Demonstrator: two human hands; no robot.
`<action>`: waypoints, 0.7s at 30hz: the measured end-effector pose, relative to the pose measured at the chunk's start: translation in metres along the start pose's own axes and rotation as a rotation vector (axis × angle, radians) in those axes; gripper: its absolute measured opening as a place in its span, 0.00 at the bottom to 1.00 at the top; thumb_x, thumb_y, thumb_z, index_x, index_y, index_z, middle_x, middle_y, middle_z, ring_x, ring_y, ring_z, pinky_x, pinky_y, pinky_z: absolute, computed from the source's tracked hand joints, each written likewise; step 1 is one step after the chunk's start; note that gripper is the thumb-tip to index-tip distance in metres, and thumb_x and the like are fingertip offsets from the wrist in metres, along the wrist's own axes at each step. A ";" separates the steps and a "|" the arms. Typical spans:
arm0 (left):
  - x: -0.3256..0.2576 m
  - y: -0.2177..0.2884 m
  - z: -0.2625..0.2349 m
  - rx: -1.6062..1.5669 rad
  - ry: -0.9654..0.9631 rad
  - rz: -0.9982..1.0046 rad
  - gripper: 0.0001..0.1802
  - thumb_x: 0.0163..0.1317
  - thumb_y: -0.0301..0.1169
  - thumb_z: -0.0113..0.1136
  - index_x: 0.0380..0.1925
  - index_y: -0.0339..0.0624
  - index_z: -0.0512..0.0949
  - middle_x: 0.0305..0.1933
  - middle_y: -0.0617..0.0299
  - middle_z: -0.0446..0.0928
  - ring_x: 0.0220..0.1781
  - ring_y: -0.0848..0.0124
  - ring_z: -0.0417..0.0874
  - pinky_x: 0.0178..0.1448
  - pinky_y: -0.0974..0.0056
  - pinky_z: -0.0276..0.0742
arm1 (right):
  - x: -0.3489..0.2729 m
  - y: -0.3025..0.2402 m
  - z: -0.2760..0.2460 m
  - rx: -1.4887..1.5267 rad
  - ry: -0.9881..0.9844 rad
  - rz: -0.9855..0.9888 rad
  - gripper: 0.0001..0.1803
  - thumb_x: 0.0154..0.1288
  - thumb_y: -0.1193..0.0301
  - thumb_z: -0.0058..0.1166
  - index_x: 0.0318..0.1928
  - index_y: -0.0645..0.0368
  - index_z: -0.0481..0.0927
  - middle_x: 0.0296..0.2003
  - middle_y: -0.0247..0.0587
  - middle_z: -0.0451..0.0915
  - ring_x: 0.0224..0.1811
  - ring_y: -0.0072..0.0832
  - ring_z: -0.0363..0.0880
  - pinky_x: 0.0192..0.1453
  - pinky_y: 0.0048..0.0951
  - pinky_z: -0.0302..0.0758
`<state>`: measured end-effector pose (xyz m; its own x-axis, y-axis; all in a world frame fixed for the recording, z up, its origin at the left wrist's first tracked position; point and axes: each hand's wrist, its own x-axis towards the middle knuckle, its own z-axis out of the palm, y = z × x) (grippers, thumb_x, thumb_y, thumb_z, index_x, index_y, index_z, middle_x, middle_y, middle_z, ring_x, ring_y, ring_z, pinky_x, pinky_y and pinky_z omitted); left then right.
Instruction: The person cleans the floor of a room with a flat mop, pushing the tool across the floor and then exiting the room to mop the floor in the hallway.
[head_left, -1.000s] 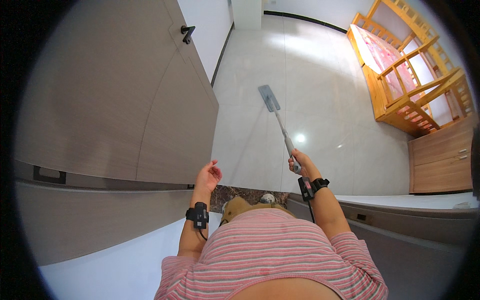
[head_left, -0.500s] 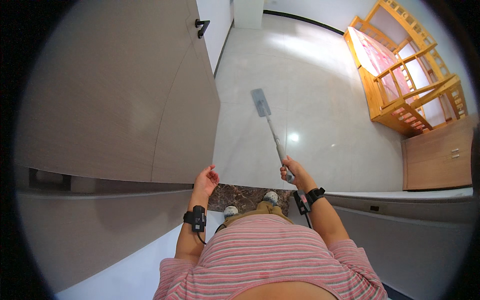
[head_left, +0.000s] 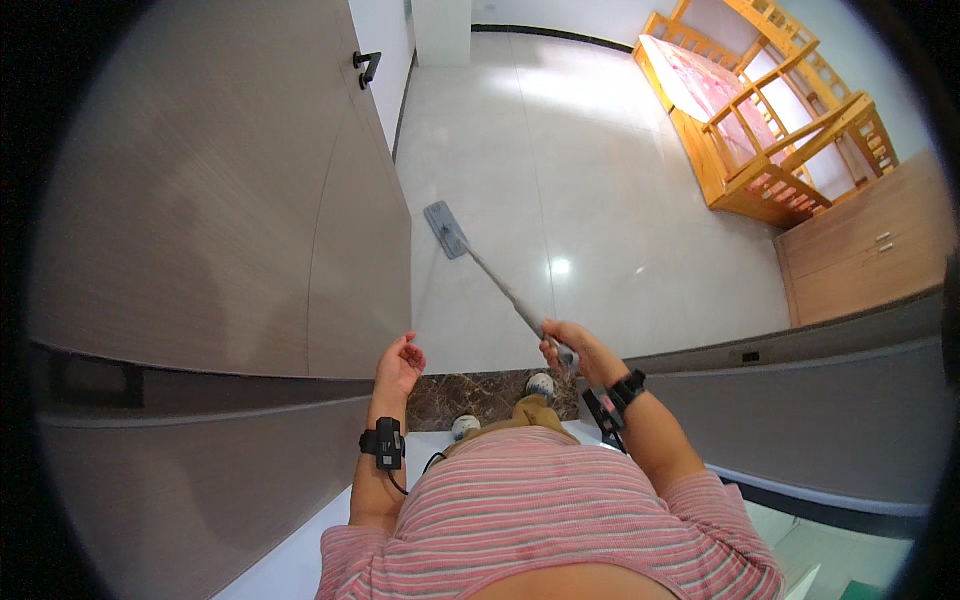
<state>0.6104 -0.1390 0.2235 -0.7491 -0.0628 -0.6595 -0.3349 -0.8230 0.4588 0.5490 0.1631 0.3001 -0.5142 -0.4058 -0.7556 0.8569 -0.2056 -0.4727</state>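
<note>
My right hand [head_left: 572, 345] is wrapped round the upper end of a grey flat mop [head_left: 500, 285]. The mop's pole slants forward and to the left, and its flat rectangular head [head_left: 446, 230] rests on the pale tiled floor near the edge of the open door. Nothing is in my left hand [head_left: 400, 365], which hangs beside the door's lower edge with its fingers loosely curled and apart. Black devices are strapped round both of my forearms.
At left stands a large brown door [head_left: 230, 190] with a black handle [head_left: 367, 69]. A wooden bunk bed [head_left: 720, 150] with pink bedding and a wooden cabinet [head_left: 870, 240] are at right. My feet are by a dark marble threshold [head_left: 465, 395].
The mop head has swung left and slightly nearer, toward the door edge. My right hand has shifted a little left with the pole, and the view has turned slightly.
</note>
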 end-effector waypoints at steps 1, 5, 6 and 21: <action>-0.003 0.001 -0.005 -0.031 -0.009 -0.001 0.09 0.53 0.32 0.45 0.32 0.41 0.70 0.19 0.66 0.68 0.23 0.75 0.69 0.31 0.69 0.68 | 0.010 0.000 0.001 -0.006 -0.022 -0.066 0.08 0.57 0.68 0.39 0.29 0.57 0.58 0.15 0.33 0.64 0.11 0.17 0.61 0.13 0.17 0.65; -0.020 0.006 -0.018 -0.053 0.034 -0.023 0.08 0.54 0.32 0.45 0.31 0.41 0.70 0.19 0.66 0.67 0.23 0.75 0.70 0.31 0.69 0.68 | 0.051 0.003 0.007 0.017 0.026 -0.061 0.09 0.55 0.69 0.41 0.24 0.56 0.57 0.15 0.35 0.64 0.11 0.19 0.62 0.15 0.17 0.66; -0.026 0.006 -0.022 -0.031 0.026 -0.016 0.08 0.54 0.32 0.45 0.31 0.41 0.70 0.19 0.66 0.67 0.23 0.75 0.70 0.31 0.69 0.68 | 0.056 0.009 0.011 0.051 0.043 -0.059 0.09 0.55 0.69 0.41 0.24 0.56 0.58 0.15 0.34 0.64 0.11 0.18 0.62 0.16 0.17 0.66; -0.035 -0.014 -0.011 0.143 -0.082 -0.167 0.09 0.55 0.31 0.44 0.33 0.40 0.69 0.19 0.67 0.66 0.24 0.74 0.66 0.33 0.68 0.66 | -0.062 0.108 -0.047 0.484 0.093 -0.119 0.10 0.59 0.65 0.36 0.30 0.59 0.62 0.12 0.31 0.64 0.09 0.14 0.60 0.09 0.13 0.59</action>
<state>0.6476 -0.1318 0.2337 -0.7183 0.1184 -0.6856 -0.5317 -0.7291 0.4311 0.6717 0.2082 0.2742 -0.5914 -0.2778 -0.7570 0.6997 -0.6434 -0.3105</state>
